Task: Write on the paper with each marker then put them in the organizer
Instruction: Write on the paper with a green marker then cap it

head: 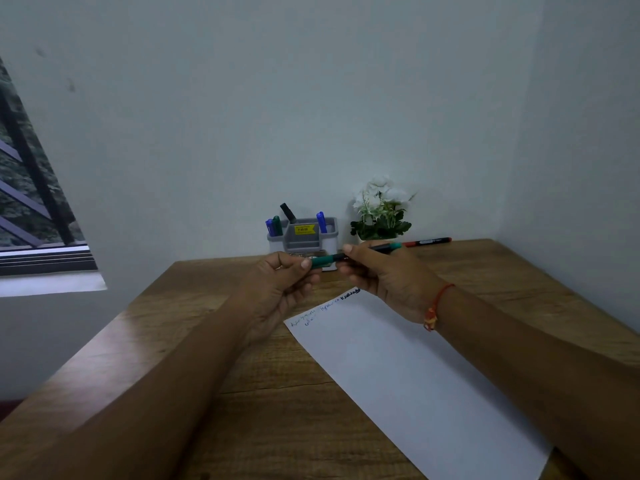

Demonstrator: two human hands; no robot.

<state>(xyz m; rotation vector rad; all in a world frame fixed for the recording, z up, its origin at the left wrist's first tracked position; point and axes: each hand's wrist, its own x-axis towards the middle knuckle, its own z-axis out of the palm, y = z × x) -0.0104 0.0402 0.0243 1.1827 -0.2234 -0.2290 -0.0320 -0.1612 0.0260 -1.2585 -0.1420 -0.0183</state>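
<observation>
The person holds a green marker [349,255] level above the far edge of the paper [408,368], just in front of the organizer [303,233]. The left hand [280,282] pinches the green cap between thumb and fingertips; the right hand [384,275] wraps the dark barrel just beside it. The marker looks light, stiff and smooth, so a firm pinch near the cap seam probably suits it best. A red marker [427,241] lies on the desk [242,393] beyond the right hand.
</observation>
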